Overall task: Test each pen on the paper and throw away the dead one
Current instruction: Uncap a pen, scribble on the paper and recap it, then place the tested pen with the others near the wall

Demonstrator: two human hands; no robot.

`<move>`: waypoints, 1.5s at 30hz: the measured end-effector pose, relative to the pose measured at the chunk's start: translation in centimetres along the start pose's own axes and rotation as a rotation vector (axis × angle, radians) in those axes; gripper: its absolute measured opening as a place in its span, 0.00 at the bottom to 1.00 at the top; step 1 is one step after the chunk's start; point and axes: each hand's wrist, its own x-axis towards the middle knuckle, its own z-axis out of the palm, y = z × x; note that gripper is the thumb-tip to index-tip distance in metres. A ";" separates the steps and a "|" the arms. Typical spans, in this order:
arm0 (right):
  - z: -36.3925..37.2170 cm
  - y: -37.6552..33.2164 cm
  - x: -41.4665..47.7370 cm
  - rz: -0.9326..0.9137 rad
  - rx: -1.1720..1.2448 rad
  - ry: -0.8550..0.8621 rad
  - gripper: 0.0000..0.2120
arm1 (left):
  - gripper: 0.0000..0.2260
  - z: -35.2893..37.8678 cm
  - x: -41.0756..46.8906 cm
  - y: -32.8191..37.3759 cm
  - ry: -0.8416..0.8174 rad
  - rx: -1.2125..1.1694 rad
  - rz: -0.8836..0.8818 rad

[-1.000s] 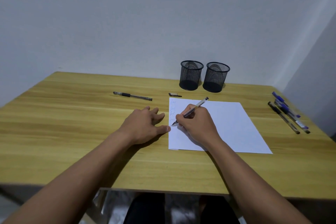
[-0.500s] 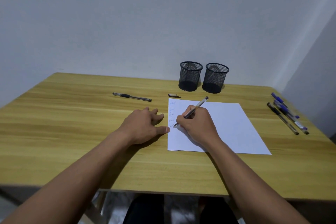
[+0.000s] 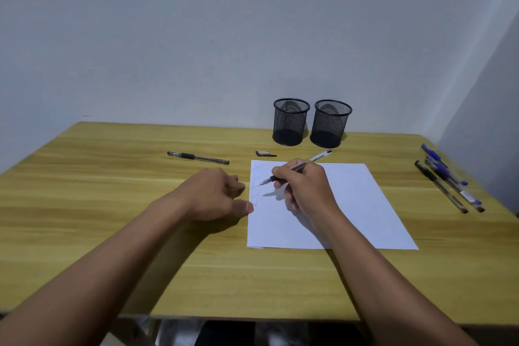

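Note:
A white sheet of paper lies on the wooden table, with several faint scribbles down its left margin. My right hand grips a clear pen in a writing hold, its tip raised just above the paper near the scribbles. My left hand rests on the table at the sheet's left edge, thumb tip touching the paper, fingers loosely curled and holding nothing. The pen's cap lies just beyond the sheet. A black pen lies to the left. Several blue and black pens lie at the right edge.
Two black mesh pen cups, the left cup and the right cup, stand side by side at the back of the table, against the wall. A second wall closes in at the right.
My right hand has lifted the pen tip off the paper and moved it up and a little right. The left hand's fingers have curled in slightly.

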 end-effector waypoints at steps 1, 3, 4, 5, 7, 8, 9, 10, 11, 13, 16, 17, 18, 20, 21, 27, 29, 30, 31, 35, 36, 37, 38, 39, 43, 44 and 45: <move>-0.3 -0.2 0.3 -0.014 0.015 0.010 0.07 | 0.23 -0.5 0.4 0.2 0.020 -0.034 -0.005; -1.0 -0.6 1.1 -0.042 0.021 0.036 0.06 | 0.13 -1.6 1.7 0.9 0.147 -0.063 0.021; -1.3 -0.8 1.4 -0.052 0.018 0.049 0.06 | 0.12 -1.9 2.7 1.4 0.226 -0.044 0.044; -1.6 -1.0 1.8 -0.058 0.015 0.061 0.06 | 0.12 -2.0 3.8 1.9 0.296 -0.017 0.074; -2.0 -1.3 2.6 -0.060 0.018 0.084 0.08 | 0.13 -1.6 6.4 2.9 0.354 0.040 0.135; -2.2 -1.4 2.9 -0.057 0.025 0.098 0.08 | 0.14 -1.3 7.8 3.3 0.349 0.073 0.151; -2.5 -1.5 3.2 -0.052 0.031 0.111 0.08 | 0.15 -0.8 9.1 3.5 0.344 0.111 0.160; -2.7 -1.7 3.5 -0.047 0.036 0.120 0.07 | 0.15 -0.5 10.2 3.5 0.344 0.155 0.163; -3.0 -1.8 3.6 -0.040 0.036 0.125 0.06 | 0.14 -0.1 11.2 3.5 0.351 0.206 0.161; -3.6 -1.9 3.9 -0.038 0.027 0.127 0.05 | 0.12 0.4 12.4 3.1 0.353 0.317 0.158; -4.5 -1.9 4.2 -0.068 0.033 0.133 0.03 | 0.08 0.5 12.5 2.9 0.361 0.283 0.175; -4.7 -1.9 4.3 -0.075 0.040 0.134 0.03 | 0.06 0.4 12.3 3.0 0.365 0.192 0.194; -4.9 -2.0 4.2 -0.081 0.045 0.135 0.02 | 0.05 0.3 11.8 3.3 0.363 0.072 0.212; -5.2 -2.1 4.1 -0.094 0.071 0.142 0.02 | 0.04 -0.2 10.6 3.9 0.364 -0.146 0.253; -5.3 -2.2 4.1 -0.101 0.089 0.141 0.02 | 0.04 -0.5 10.0 4.2 0.368 -0.220 0.270; -5.6 -2.5 3.6 -0.110 0.158 0.110 0.00 | 0.03 -1.1 7.0 5.6 0.334 -0.418 0.303; -5.7 -2.2 3.4 -0.106 0.140 0.084 0.00 | 0.03 -1.0 6.4 5.8 0.304 -0.474 0.303; -5.8 -2.3 3.2 -0.101 0.126 0.069 0.00 | 0.03 -0.9 6.3 5.9 0.294 -0.503 0.294; -6.0 -2.5 3.1 -0.094 0.108 0.055 0.00 | 0.03 -0.9 6.2 6.2 0.291 -0.529 0.291; -8.2 -5.2 -0.3 -0.146 0.182 0.026 0.02 | 0.05 -1.4 3.0 10.6 0.224 -0.692 0.383; -8.2 -5.5 -0.5 -0.141 0.216 0.013 0.02 | 0.05 -1.3 2.7 11.0 0.212 -0.754 0.383; -8.3 -5.9 -0.6 -0.140 0.239 0.009 0.02 | 0.06 -1.3 2.3 11.5 0.206 -0.807 0.377; -8.2 -6.1 -0.8 -0.140 0.261 0.003 0.02 | 0.06 -1.2 2.1 11.8 0.205 -0.871 0.358; -7.9 -6.1 -0.9 -0.135 0.264 -0.005 0.02 | 0.05 -1.0 2.0 11.7 0.213 -0.921 0.337; -7.2 -5.9 -1.3 -0.151 0.250 -0.003 0.01 | 0.05 -0.5 1.3 11.2 0.241 -1.001 0.316; -7.1 -5.9 -1.3 -0.154 0.236 -0.004 0.01 | 0.05 -0.5 1.3 11.1 0.237 -1.010 0.312; -7.1 -5.9 -1.3 -0.150 0.216 -0.008 0.01 | 0.05 -0.5 1.4 11.0 0.228 -1.012 0.303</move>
